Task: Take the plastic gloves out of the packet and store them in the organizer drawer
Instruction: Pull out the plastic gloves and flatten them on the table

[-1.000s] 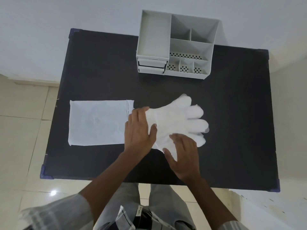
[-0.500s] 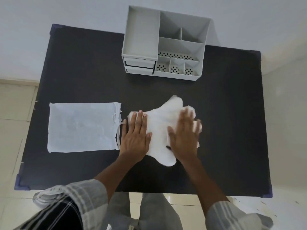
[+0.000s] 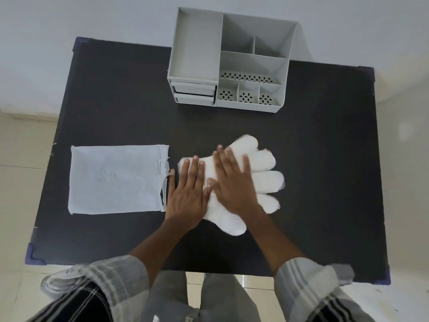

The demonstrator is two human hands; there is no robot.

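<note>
Both hands lie flat, palms down and fingers spread, on the stack of plastic gloves (image 3: 262, 177); neither is closed around anything. The left hand (image 3: 188, 194) presses on the cuff end of the stack, its fingertips reaching the far edge of the cuff and its little finger resting on the bare table (image 3: 116, 101) just beside the gloves. The right hand (image 3: 234, 182) covers the palm area of the stack, its thumb touching or nearly touching the left hand's thumb; its outline is somewhat blurred, so I cannot tell how firmly it bears down. From under the right hand the white glove fingers fan out to the right, and the glove thumb sticks out toward the person, below the right wrist.

To the left of the left hand, close by but with a thin strip of dark table between, lies the packet (image 3: 116, 180), flat, with its torn open end facing the hands. The gloves are fully outside it.

The grey organizer (image 3: 234, 61) stands at the far edge of the table, well apart from the gloves. Its two small drawers (image 3: 193, 92), stacked at the front left, look pushed in.
</note>
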